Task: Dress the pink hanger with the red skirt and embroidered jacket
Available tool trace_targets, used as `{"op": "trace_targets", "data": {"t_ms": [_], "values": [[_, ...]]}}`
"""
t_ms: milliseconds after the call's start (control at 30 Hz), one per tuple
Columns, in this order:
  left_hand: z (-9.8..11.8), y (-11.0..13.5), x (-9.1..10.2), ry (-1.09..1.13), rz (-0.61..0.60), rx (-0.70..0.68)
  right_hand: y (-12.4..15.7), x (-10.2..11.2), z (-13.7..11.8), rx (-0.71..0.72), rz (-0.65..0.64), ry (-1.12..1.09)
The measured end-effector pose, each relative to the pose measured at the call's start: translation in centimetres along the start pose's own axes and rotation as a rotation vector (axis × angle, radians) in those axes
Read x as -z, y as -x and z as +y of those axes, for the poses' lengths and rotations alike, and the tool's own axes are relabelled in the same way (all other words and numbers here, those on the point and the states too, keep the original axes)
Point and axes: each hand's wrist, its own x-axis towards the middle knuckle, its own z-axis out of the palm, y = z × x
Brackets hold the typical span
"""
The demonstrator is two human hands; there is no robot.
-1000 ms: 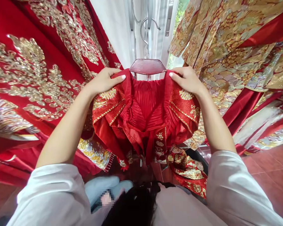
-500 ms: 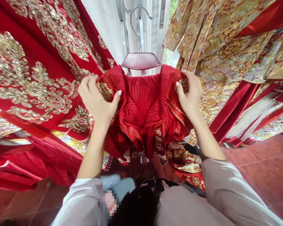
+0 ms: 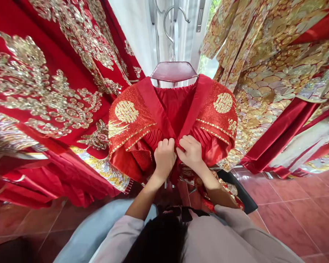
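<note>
- Down from the jacket's shoulders, where they rested half a second ago, my left hand (image 3: pixel 165 157) and right hand (image 3: pixel 191 152) have come in to the front; the collar bands (image 3: pixel 195 104), then wide apart, now meet in a V.
- Below the hanger (image 3: pixel 174 72) hangs the red jacket (image 3: pixel 168 123), shoulders spread to either side of it.
- Fingers of both hands are curled in tight, pinching the red cloth at the base of that V, straight under the hanger.
- Done, as I judge it: jacket hung, shoulders laid fairly even, fronts drawn together at one spot.
- Left, as I judge it: that join, which my grip seems to be keeping closed. Any fastening is hidden by my fingers, so I cannot tell whether one is done up.
- Counted: one jacket, one hanger, two collar bands, two round gold emblems (image 3: pixel 126 111), one on each shoulder.
- Left of the hanger, one red sequined garment (image 3: pixel 52 91); right of it, gold scale-patterned cloth (image 3: pixel 263 95), overlapping too much for me to count pieces.
</note>
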Motion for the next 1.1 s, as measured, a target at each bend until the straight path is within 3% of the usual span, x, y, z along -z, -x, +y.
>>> {"op": "trace_targets", "data": {"t_ms": [100,200,367,500,667,900,1000,1067,1100], "values": [[-1.3,-0.1,-2.4,0.166,0.086,0.073,0.4,-0.4,0.6,-0.087,-0.079,-0.031],[-2.9,1.4,-5.6,0.443,0.178,0.178,1.2,-0.6,1.6,-0.223,-0.082,-0.155],[-2.4,5.1,-11.3,0.792,-0.045,0.345,1.7,-0.2,1.7,-0.332,-0.022,-0.276],[-1.0,3.9,-14.8,0.812,-0.068,0.372,1.8,0.1,1.2,-0.32,0.034,-0.275],[0.1,1.8,-16.2,0.815,-0.05,0.403,2.2,0.7,1.1,-0.341,0.056,-0.267],[1.3,2.9,-17.7,0.843,-0.044,0.326,2.9,1.0,1.2,-0.44,0.118,-0.203],[0.3,4.3,-18.0,0.859,-0.052,0.317,4.1,0.6,0.6,-0.473,0.329,-0.123],[-0.8,5.8,-18.0,0.866,-0.047,0.323,5.8,-0.1,-0.1,-0.4,0.501,-0.051],[-1.4,6.7,-18.0,0.868,-0.043,0.326,6.9,-0.6,-0.5,-0.35,0.52,-0.039]]}}
